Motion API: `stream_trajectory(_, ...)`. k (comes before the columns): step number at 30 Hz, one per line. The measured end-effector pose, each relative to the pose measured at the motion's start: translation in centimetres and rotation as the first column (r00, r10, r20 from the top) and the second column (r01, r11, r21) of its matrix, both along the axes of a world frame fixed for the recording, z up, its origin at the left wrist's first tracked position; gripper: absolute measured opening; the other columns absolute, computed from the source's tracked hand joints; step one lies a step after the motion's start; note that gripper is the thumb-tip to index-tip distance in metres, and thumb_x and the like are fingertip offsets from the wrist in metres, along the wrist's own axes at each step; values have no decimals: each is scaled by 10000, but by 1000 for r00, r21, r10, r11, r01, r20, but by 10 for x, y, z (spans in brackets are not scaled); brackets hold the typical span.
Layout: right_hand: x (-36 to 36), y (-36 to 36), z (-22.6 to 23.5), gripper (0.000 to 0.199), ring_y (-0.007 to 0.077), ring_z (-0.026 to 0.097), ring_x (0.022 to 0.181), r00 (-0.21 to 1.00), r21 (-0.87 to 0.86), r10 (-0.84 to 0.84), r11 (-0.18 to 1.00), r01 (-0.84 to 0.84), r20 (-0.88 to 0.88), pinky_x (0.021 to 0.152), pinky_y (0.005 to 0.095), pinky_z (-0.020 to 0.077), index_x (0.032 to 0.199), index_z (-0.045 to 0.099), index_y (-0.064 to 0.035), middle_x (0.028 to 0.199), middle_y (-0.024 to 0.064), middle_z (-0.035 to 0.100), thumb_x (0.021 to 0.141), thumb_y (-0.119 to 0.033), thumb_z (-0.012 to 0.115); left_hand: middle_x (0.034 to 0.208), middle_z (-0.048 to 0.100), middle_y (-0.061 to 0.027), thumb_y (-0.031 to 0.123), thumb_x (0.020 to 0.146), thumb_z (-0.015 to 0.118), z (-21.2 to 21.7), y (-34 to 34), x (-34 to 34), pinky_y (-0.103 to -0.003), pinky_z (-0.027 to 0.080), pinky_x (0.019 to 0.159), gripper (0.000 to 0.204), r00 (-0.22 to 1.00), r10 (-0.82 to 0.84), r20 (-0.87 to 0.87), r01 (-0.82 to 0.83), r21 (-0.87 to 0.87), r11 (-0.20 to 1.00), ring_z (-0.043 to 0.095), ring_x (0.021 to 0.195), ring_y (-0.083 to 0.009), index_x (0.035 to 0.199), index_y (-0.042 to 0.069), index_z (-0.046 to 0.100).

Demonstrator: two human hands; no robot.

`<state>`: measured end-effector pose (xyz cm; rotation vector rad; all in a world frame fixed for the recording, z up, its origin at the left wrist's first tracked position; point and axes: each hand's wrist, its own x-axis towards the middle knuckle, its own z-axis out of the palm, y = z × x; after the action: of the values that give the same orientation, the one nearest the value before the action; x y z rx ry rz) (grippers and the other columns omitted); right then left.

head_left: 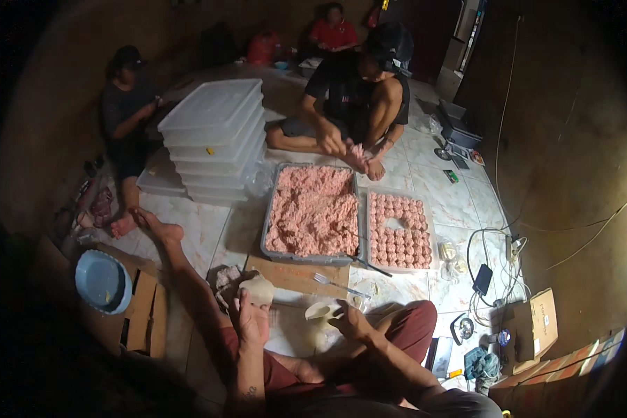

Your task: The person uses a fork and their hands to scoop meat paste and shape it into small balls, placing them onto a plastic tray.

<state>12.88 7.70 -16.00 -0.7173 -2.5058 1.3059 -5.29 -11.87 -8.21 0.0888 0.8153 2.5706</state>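
Note:
My left hand [253, 322] is raised and closed around a pale, thin stack of round dough wrappers [258, 288]. At its right, my right hand [353, 322] pinches the edge of a single pale wrapper [320, 311], partly smeared by motion. Ahead of both hands stands a grey tub [265, 240] heaped with pink minced filling [313, 209]. Right of the tub, a clear tray [435, 259] holds rows of pink filled dumplings [400, 247], with a gap near the middle. A fork [334, 282] lies on the cardboard before the tub.
Stacked lidded plastic boxes [212, 132] stand behind the tub at left. A person [355, 97] in black sits beyond the tub, hands working; others sit farther back. A blue basin [104, 281] rests at left. Cables and a phone [482, 279] lie at right.

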Motion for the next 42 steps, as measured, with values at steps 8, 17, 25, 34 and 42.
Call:
stream_trajectory(8,-47,57,134,122,406,549,638,888,515,194,856,55,-418,573,486,419,908,522,-3,764,195,564,837,28,615,948,633,27,98,889,690,-94,-2,12,-253,480,813,108,908,-348,233,397,-218,892,603,927,-89,974,117,625)
stream_trajectory(17,-152,143,114,119,293,641,691,845,737,-96,547,-397,527,600,425,480,846,671,-68,839,128,662,827,-178,630,972,627,-57,185,886,684,-95,13,30,-305,550,765,249,915,-401,-52,323,-501,803,623,881,-159,1056,41,574)
stream_trajectory(25,-162,163,172,128,268,632,608,842,715,-93,583,-386,531,515,407,478,777,658,-39,763,112,662,853,-110,583,1067,638,-141,268,917,634,-117,-1,8,-366,554,809,317,917,-375,-135,275,-465,842,661,875,-218,1076,6,556)
stream_trajectory(34,-102,79,224,234,162,585,663,991,277,134,953,-123,-21,622,308,462,1129,609,-47,784,87,626,895,-42,611,1457,428,-231,667,928,411,-14,49,-12,-511,289,1140,851,737,-652,179,446,596,668,420,1337,-370,1426,-22,389)
stream_trajectory(42,-69,-38,118,94,255,617,718,921,229,12,970,84,-388,644,332,484,966,649,15,853,150,625,885,38,608,1497,375,-215,737,910,323,39,72,-8,-447,189,1191,959,910,-368,189,252,451,856,321,1409,-326,1425,-71,364)
